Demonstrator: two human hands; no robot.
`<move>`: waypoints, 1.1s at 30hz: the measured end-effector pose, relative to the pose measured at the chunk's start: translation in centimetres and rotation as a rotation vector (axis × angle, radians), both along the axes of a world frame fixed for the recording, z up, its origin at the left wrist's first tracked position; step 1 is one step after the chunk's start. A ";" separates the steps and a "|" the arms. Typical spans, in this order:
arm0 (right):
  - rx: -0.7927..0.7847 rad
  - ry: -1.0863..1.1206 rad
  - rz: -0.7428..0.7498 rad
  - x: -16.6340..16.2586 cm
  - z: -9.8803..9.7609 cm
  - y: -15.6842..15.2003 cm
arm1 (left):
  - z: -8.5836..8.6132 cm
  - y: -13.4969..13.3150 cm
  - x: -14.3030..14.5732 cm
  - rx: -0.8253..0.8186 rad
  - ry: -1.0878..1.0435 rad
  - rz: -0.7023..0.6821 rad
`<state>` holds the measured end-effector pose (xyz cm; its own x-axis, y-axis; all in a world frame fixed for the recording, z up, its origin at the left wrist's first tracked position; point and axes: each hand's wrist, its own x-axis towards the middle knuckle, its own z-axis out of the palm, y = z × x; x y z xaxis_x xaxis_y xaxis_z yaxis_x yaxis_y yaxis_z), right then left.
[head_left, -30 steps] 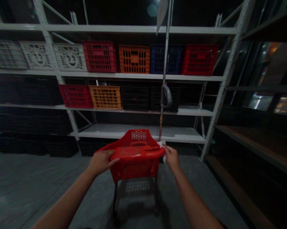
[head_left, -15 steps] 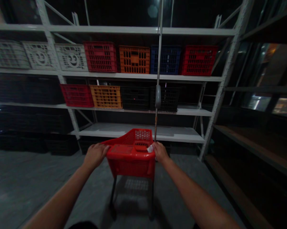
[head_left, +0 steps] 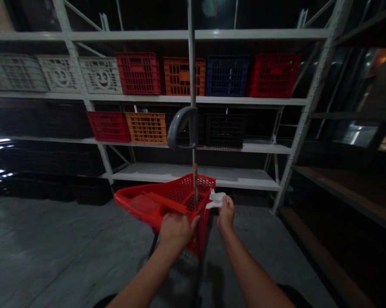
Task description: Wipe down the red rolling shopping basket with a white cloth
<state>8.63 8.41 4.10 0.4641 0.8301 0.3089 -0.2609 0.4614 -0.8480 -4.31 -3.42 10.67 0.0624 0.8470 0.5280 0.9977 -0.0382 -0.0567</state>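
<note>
- Hands first, in the head view: the left hand (head_left: 176, 229) sits on the near rim of the red basket cart (head_left: 148, 203), its fingers curled over the edge in a grip, just beside the foot of the pole.
- The right hand (head_left: 225, 213) is just off the basket's right corner, its fingers closed around a white crumpled wad (head_left: 216, 198); I cannot tell whether it is cloth or paper.
- The cart stands on the grey concrete floor (head_left: 51, 248), turned at an angle to the person, its legs mostly hidden behind the forearms.
- A thin metal pole (head_left: 191, 64) rises upright from the basket to the top of the picture, with a grey curved handle (head_left: 179, 127) partway up.
- Behind, a white shelving rack (head_left: 244, 101) carries white, red, orange, blue and black crates on two levels.
</note>
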 end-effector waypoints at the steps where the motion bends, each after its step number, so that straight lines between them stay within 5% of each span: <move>1: 0.081 -0.158 0.062 0.1 0.0 -0.5 | -0.2 -0.2 -0.1 -0.003 0.025 0.006; 5: 0.343 -0.766 0.381 -0.5 -1.2 -2.2 | -0.5 -0.8 -1.6 0.018 0.092 -0.053; 9: 0.373 -1.008 0.309 -0.6 -2.5 -2.1 | -0.5 -1.7 -2.4 0.033 0.106 -0.062; 17: 0.472 -0.999 0.232 -0.3 -2.5 -5.1 | -0.9 -2.5 -3.5 0.076 0.136 -0.104; 24: 0.294 -0.952 0.111 4.6 0.7 -1.9 | -0.8 -2.2 -5.4 0.056 0.178 -0.193; 29: 0.335 -1.074 0.419 5.3 4.8 -3.5 | -0.1 -2.2 -6.1 0.016 0.168 -0.244; 33: 0.314 -0.979 0.689 2.9 5.7 -4.3 | 0.2 -1.7 -6.6 0.023 0.148 -0.289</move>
